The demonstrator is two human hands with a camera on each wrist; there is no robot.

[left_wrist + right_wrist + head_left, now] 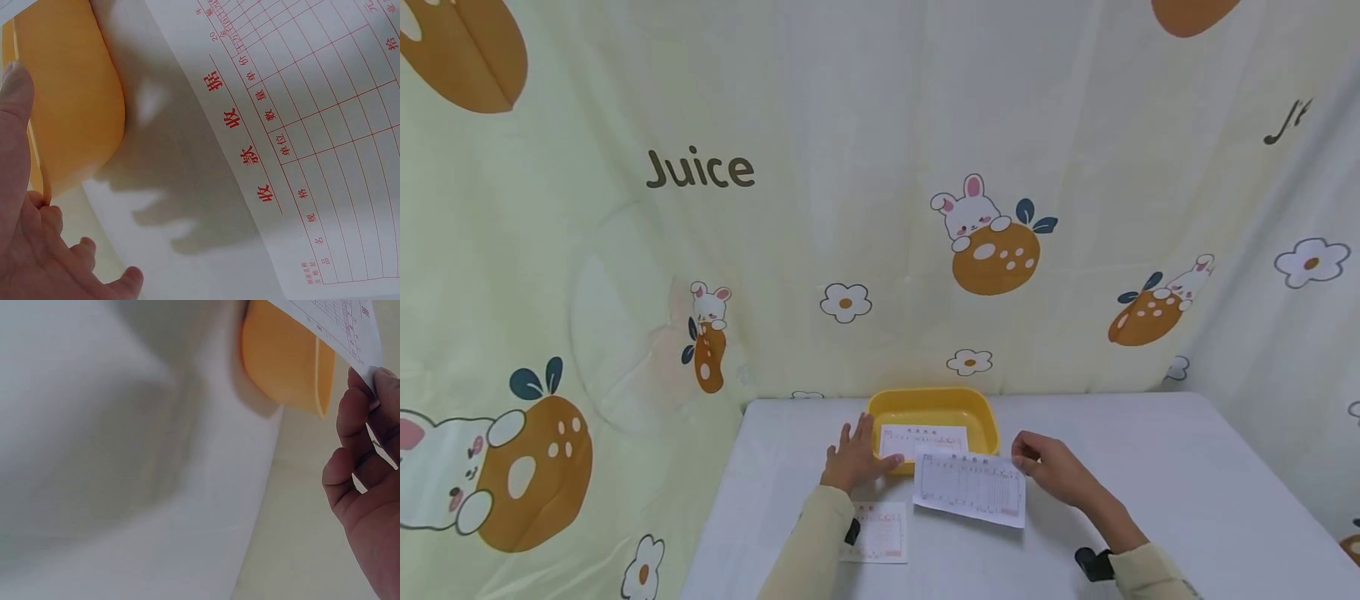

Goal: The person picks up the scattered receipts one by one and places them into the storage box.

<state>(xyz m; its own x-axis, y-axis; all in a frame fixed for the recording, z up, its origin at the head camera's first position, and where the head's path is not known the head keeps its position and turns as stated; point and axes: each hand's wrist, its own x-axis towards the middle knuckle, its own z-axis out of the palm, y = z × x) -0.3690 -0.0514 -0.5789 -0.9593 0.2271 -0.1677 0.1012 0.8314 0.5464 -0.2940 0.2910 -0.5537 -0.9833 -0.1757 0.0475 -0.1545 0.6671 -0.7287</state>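
Note:
A yellow tray (932,400) stands at the far side of the table with a printed receipt slip (922,437) in it. My left hand (859,457) rests against the tray's front left corner, fingers spread and thumb by the front rim. My right hand (1051,467) pinches the upper right corner of another receipt slip (970,490), between thumb and fingers. That slip hangs tilted in front of the tray and covers part of its front rim; the right wrist view shows the pinched corner (365,369). A third receipt slip (882,533) with red print lies on the table beneath my left forearm.
A white cloth (790,442) covers the table. Behind and to the left hangs a patterned curtain (850,208) with rabbits, fruit and flowers, close to the tray's back edge. Dark straps (1093,564) sit around both wrists.

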